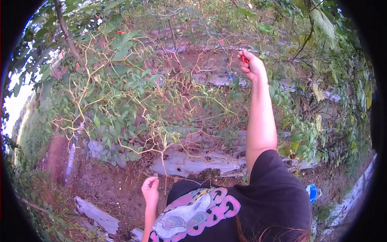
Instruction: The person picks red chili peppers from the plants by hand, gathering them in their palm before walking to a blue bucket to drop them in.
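Observation:
My right hand (253, 69) is stretched far forward among the plants. Its fingers are closed round a red chili pepper (244, 59). Low in the view, in front of my shirt, my left hand (150, 190) has thumb and fingers pinched together; whether anything is between them is too small to make out. Beside it rises the thin bare stem (164, 165) of a chili plant. Pale branches and green leaves (139, 86) spread out ahead of both hands. Another red chili (121, 32) hangs at the upper left, and one more (222, 42) shows left of my right hand.
Rows of grey plastic sheeting (197, 162) cross the brown soil (107, 181). At my right side is a blue bucket (311, 194). Dense leafy growth (310, 141) stands on the right, and a brown trunk (66, 30) leans at the upper left.

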Tool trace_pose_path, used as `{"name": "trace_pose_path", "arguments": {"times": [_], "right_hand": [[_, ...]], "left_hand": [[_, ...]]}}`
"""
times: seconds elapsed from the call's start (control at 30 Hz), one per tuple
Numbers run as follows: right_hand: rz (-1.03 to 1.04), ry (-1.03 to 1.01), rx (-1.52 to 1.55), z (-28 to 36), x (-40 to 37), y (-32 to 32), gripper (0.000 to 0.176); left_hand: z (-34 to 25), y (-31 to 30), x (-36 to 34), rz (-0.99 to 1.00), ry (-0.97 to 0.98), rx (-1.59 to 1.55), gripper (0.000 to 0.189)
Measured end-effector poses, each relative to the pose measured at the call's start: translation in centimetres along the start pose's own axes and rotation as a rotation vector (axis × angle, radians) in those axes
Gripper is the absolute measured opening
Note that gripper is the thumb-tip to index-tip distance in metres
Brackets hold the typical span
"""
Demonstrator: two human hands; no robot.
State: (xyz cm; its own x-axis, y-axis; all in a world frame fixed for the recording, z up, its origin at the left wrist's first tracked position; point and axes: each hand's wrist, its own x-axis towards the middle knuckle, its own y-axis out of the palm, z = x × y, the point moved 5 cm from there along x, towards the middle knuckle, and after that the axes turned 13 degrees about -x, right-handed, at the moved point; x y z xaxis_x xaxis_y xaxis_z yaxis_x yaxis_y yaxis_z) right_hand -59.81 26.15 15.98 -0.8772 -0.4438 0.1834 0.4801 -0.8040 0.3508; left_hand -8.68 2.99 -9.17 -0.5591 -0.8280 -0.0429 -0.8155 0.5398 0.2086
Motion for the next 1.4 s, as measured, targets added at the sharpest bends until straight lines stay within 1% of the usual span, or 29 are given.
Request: {"name": "trace_pose_path", "arguments": {"times": [0.1, 0.23, 0.27, 0.37, 0.4, 0.5, 0.53, 0.63, 0.67, 0.77, 0.83, 0.9, 0.97, 1.03, 1.1, 1.17, 1.27, 1.33, 1.4], "right_hand": [[0.117, 0.099, 0.213, -0.6, -2.8, 0.7, 0.019], [0.13, 0.189, 0.365, -1.5, -5.4, 1.1, 0.023], [0.069, 0.168, 0.351, -1.7, -5.6, 0.8, 0.019], [0.021, 0.146, 0.363, -2.1, -6.3, 0.2, 0.015], [0.02, 0.139, 0.356, -2.1, -6.5, 0.2, 0.011], [0.003, 0.158, 0.311, -2.7, -7.0, 0.7, 0.011], [-0.039, 0.104, 0.279, -3.0, -7.4, 0.7, 0.012], [0.064, 0.009, 0.197, -2.0, -9.4, 3.7, 0.016], [0.112, -0.038, 0.148, -1.3, -10.5, 5.2, 0.02], [0.482, -0.032, 0.158, -0.6, -14.4, 10.2, 0.023], [0.774, 0.118, 0.128, -3.1, -16.2, 11.9, 0.023], [0.948, 0.289, 0.083, -7.5, -17.2, 12.1, 0.02], [0.965, 0.517, 0.059, -12.0, -17.6, 11.6, 0.019], [0.84, 0.649, -0.013, -17.0, -16.6, 9.1, 0.017], [0.628, 0.748, 0.105, -21.3, -15.2, 5.2, 0.013], [0.354, 0.808, 0.285, -25.7, -13.4, 0.0, 0.01], [0.017, 0.754, 0.256, -30.5, -11.5, -7.4, 0.008], [-0.009, 0.718, 0.202, -34.0, -10.6, -10.8, 0.01], [-0.035, 0.678, 0.163, -35.3, -10.8, -11.6, 0.01]], "left_hand": [[0.6, -0.2, 0.2, 0.052, -0.038, -0.038, 0.009], [1.3, -0.6, 0.3, 0.07, -0.05, -0.04, 0.008], [1.6, -0.8, 0.4, 0.071, -0.032, -0.039, 0.007], [1.7, -1.3, 0.3, 0.067, -0.059, -0.057, 0.007], [1.8, -1.6, 0.5, 0.072, -0.062, -0.068, 0.007], [1.9, -2.4, 0.6, 0.063, -0.078, -0.085, 0.007], [1.7, -2.5, 0.6, 0.05, -0.085, -0.081, 0.007], [1.9, -3.5, 0.8, 0.033, -0.1, -0.079, 0.007], [1.8, -3.7, 0.7, 0.032, -0.102, -0.087, 0.007], [1.9, -4.4, 0.6, 0.012, -0.117, -0.081, 0.007], [2.1, -4.7, 0.8, 0.017, -0.116, -0.094, 0.007], [2.2, -4.7, 0.9, 0.011, -0.122, -0.086, 0.007], [2.3, -4.7, 0.9, -0.005, -0.128, -0.083, 0.007], [2.4, -4.9, 0.8, -0.029, -0.131, -0.083, 0.007], [2.5, -5.3, 0.6, -0.054, -0.124, -0.087, 0.007], [2.9, -5.8, -0.1, -0.083, -0.129, -0.101, 0.007], [3.9, -6.8, -1.7, -0.137, -0.156, -0.112, 0.007], [4.5, -7.0, -2.8, -0.187, -0.18, -0.081, 0.007], [4.1, -6.2, -3.5, -0.224, -0.209, -0.09, 0.006]]}}
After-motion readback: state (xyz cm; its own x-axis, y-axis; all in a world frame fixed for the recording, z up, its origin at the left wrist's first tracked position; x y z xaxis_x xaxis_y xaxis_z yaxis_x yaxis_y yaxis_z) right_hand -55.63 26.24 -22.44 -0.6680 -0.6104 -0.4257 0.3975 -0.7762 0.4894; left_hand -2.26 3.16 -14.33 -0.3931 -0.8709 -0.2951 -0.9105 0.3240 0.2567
